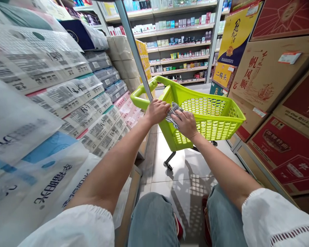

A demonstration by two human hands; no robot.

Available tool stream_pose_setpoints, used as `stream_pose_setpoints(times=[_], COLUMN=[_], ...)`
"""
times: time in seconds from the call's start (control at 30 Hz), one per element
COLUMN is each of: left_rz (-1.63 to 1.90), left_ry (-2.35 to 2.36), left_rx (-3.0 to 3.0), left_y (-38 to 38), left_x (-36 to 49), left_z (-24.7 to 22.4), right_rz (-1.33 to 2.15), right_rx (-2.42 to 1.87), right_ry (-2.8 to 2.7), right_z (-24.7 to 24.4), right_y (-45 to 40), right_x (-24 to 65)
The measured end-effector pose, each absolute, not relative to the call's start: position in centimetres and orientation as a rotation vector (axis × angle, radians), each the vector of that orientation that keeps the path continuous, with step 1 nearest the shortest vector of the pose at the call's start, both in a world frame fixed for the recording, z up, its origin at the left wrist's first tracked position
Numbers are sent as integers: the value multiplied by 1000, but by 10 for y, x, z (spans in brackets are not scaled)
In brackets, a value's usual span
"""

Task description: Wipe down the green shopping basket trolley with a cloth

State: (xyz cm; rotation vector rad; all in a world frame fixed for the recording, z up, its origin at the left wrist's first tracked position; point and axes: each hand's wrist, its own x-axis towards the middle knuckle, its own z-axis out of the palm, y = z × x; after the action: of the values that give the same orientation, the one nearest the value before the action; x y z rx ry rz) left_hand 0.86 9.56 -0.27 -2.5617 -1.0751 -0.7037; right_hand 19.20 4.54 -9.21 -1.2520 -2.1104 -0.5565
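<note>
We face an aisle with boxes (pixel 270 73) close on the right, wrapped packs (pixel 77 89) on the left, and open floor (pixel 162 161) nearest us. The green cart (pixel 167 139) stands before our knees (pixel 153 214), its long axis crosswise, handle (pixel 137 99) left, basket pointing right. Our right hand (pixel 186 123) clasps a striped cloth (pixel 173 110) at its near rim (pixel 213 118); beside it rests our left hand (pixel 157 111), its grip unclear. Pale tiles shine below; stocked shelves (pixel 181 61) stand beyond.
</note>
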Motion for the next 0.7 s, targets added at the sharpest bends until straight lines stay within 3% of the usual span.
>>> stream_pose_setpoints(times=[0.2,0.37,0.7], left_rz=[-564,-546,-595], left_ry=[-1064,-1055,-1025], left_rx=[-2439,-2401,-2379], left_y=[93,96,95], left_x=[11,11,13], left_z=[-8,-9,-16], right_rz=[-565,-587,-641], right_rx=[-1313,-1269,-1288], right_ry=[-1996,-2223,-2047], right_z=[-112,-130,-108], right_y=[63,56,61], right_x=[164,171,170])
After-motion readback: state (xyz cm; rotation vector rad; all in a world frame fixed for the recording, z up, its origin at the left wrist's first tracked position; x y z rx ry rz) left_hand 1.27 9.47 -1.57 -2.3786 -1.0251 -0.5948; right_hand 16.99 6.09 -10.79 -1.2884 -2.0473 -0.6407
